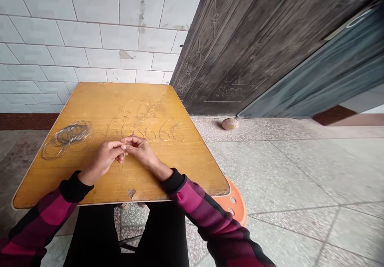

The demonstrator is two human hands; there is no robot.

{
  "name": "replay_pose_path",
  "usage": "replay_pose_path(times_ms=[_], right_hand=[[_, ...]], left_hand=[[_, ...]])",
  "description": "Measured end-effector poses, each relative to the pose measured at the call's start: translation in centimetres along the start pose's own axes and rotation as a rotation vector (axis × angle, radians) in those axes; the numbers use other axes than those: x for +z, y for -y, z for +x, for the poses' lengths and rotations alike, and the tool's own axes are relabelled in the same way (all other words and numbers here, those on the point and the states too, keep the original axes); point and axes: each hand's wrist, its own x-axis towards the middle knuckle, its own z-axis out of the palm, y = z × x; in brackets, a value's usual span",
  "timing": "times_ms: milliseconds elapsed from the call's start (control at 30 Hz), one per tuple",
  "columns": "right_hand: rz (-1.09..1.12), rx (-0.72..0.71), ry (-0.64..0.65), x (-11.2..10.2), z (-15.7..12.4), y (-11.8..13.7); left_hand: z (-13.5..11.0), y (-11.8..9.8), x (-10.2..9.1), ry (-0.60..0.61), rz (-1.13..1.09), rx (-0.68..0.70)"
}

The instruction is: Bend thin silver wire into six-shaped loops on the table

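Hands: I read the left hand (pixel 105 158) and right hand (pixel 140 150) as nearly closed, fingertips together, pinching a thin bent wire (pixel 122 164) above the tabletop.
Shaped: I count several six-shaped wire loops (pixel 151 130) in two rows just past the hands.
Unshaped: a loose wire coil (pixel 67 138) lies upper left of the hands on the yellow wooden table (pixel 40 187).
Beyond: a small bowl (pixel 230 124) sits on the floor, right of the table, below a dark embossed door (pixel 240 47).

The person wears a long-sleeve shirt (pixel 204 219) with a check pattern of magenta, dark purple and black, which finishes in a plain black knitted cuff (pixel 75 187) at each wrist, and below the edge of the yellow wooden table (pixel 186 167) there are black trousers (pixel 93 235).
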Motion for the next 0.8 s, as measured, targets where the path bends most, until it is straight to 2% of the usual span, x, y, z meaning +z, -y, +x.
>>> replay_pose_path(times_ms=[167,433,800], right_hand=[[-0.072,-0.029,-0.157,-0.3,0.1,-0.2],[0.052,0.013,-0.244,-2.0,0.4,0.9],[0.15,-0.043,-0.36,-4.6,0.9,3.3]], left_hand=[[0.0,0.2,-0.2,0.023,0.13,0.012],[-0.2,-0.3,0.2,0.044,0.123,-0.003],[-0.5,-0.1,0.2,0.106,0.069,-0.092]])
